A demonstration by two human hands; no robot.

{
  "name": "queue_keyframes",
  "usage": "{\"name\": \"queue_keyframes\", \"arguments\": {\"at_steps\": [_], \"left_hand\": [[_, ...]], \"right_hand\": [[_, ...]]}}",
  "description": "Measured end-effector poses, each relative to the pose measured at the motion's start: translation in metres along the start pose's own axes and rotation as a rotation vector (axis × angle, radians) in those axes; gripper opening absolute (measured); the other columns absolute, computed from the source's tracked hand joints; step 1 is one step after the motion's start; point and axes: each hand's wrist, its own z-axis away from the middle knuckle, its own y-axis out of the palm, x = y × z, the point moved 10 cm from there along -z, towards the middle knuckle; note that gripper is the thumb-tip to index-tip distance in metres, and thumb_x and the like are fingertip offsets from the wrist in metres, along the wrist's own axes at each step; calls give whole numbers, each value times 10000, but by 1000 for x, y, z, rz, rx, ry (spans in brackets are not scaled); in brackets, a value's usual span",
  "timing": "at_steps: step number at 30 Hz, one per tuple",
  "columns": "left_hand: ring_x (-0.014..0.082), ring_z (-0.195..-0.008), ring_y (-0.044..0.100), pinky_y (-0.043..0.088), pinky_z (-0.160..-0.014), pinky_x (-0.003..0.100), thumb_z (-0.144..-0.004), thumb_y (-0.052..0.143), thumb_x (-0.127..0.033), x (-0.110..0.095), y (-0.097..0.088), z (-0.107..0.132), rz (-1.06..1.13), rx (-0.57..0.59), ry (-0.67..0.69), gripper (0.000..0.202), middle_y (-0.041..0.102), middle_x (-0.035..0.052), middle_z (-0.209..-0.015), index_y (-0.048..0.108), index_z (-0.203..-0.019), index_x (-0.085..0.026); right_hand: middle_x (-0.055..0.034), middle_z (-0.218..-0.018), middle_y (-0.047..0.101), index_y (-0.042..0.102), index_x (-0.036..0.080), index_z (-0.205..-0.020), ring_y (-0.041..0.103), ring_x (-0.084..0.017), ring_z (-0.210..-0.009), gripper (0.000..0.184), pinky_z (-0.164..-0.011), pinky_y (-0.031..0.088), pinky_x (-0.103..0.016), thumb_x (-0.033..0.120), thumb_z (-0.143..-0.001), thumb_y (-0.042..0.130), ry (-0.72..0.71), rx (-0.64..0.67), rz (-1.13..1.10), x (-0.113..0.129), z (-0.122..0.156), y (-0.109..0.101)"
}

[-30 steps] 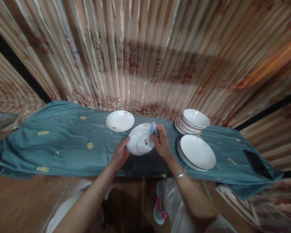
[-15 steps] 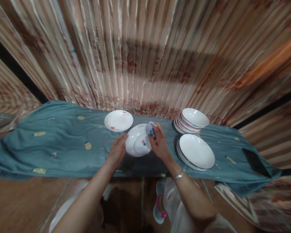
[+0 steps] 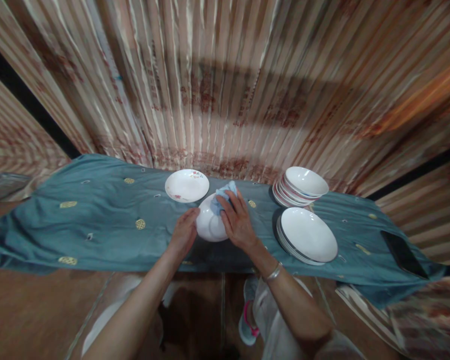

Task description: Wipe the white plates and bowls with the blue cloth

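I hold a white plate (image 3: 209, 226) tilted above the blue tablecloth (image 3: 108, 230), its underside toward me. My left hand (image 3: 183, 234) grips its left rim. My right hand (image 3: 235, 220) presses a light blue cloth (image 3: 222, 195) against the plate's upper right, fingers closed over the cloth and covering much of the plate. A white plate with a small floral print (image 3: 186, 185) lies flat on the table just behind.
To the right sit a stack of white plates (image 3: 306, 236) and, behind it, a stack of bowls and plates (image 3: 302, 186). A dark phone (image 3: 403, 252) lies near the table's right end. A striped curtain (image 3: 225, 85) hangs close behind. A metal tray (image 3: 0, 184) is at far left.
My right hand has slid the cloth leftward across the plate's underside, now covering the mark that showed there. The left hand keeps its grip on the rim.
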Motion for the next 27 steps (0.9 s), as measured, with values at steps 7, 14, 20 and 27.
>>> {"name": "queue_keyframes", "arguments": {"at_steps": [7, 14, 20, 27], "left_hand": [[195, -793, 689, 482, -817, 300, -569, 906, -290, 2, -9, -1, 17, -32, 2, 276, 738, 24, -717, 724, -724, -153], [195, -784, 690, 500, -796, 292, -566, 907, -305, 0, -13, -2, 5, -19, 12, 270, 725, 19, -678, 718, -692, -160], [206, -803, 701, 507, -808, 310, -584, 896, -311, 4, -5, 1, -8, 22, -22, 270, 735, 32, -702, 722, -714, -150], [236, -851, 717, 516, -829, 330, -585, 879, -314, 7, 15, 3, -8, 90, 0, 257, 753, 49, -726, 728, -715, -152]], "right_hand": [[-148, -1527, 433, 394, 213, -1523, 352, -272, -1471, 497, -1211, 307, -554, 248, -1030, 339, 79, -13, -34, -24, 0, 3], [-183, -1446, 508, 458, 157, -1462, 416, -275, -1429, 457, -1175, 369, -554, 254, -1032, 337, 196, -79, -105, -47, 7, 6], [-146, -1502, 469, 426, 210, -1497, 393, -258, -1452, 477, -1195, 354, -524, 250, -1031, 330, 135, -52, -115, -30, 1, -3], [-133, -1555, 410, 453, 202, -1490, 314, -253, -1492, 481, -1244, 270, -521, 251, -1025, 342, -30, 31, -7, 3, -8, -3]]}}
